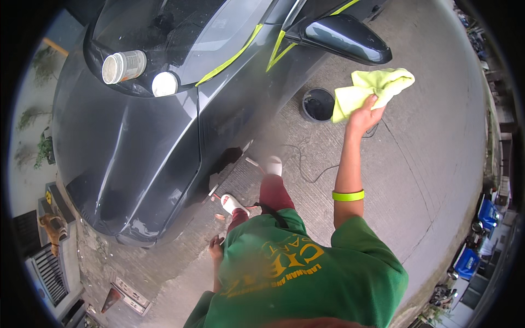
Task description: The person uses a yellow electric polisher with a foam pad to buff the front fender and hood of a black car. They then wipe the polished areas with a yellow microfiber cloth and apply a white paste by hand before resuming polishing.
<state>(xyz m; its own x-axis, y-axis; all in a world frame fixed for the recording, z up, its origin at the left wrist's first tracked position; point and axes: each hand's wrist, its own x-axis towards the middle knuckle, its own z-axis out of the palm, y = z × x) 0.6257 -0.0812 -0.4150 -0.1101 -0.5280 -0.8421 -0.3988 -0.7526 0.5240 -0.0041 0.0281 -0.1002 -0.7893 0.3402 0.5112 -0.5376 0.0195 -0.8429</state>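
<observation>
My right hand (366, 117) grips a folded yellow-green cloth (371, 88), raised out to the right with my arm stretched forward. The cloth hangs in the air below the side mirror (348, 39) of a dark grey car (164, 135), apart from it in the picture. Down by my left hip is my left hand (216, 247), small in view with its fingers bent; whether it holds anything is unclear. Yellow-green masking tape (229, 61) runs along the windshield's edge, and more tape (275, 51) borders the window by the mirror.
At the windshield base lie an open plastic tub (124, 67) and a white-topped container (165, 84). A dark bucket (318, 105) and a cable (301, 164) rest on the concrete (426, 156). A dog (52, 231) is at the left; motorcycles with blue parts (466, 262) stand at far right.
</observation>
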